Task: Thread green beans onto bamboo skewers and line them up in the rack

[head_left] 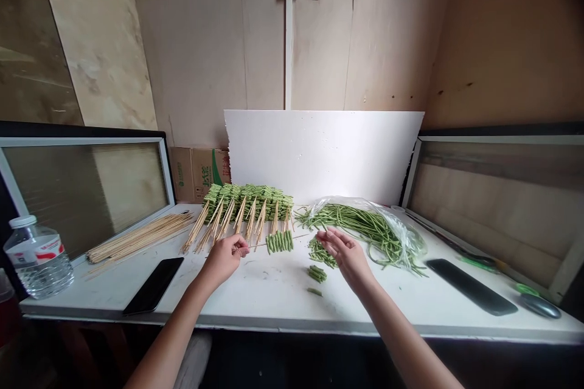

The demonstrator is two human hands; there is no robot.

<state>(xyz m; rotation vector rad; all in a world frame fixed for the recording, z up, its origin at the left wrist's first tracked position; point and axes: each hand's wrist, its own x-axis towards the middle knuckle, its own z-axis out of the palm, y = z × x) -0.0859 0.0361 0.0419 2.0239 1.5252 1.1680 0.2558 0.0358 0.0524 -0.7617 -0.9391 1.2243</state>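
My left hand (227,255) is closed round the blunt end of a bamboo skewer (259,245). Short pieces of green long bean (280,242) are threaded side by side across it, and its bare tip points right. Facing that tip, my right hand (344,253) pinches a small cut bean piece, mostly hidden by the fingers. Below and beside the right hand lie a loose heap of cut beans (320,252), a small bundle (317,273) and a single piece (314,292). Behind the left hand, filled bean skewers (249,202) are stacked with their sticks toward me.
Bare skewers (137,238) lie at left, near a water bottle (39,258) and a black phone (154,285). Uncut long beans (360,222) spill from a clear plastic bag (406,234) at right. A dark flat pad (472,287) and a mouse (541,305) sit near the right edge.
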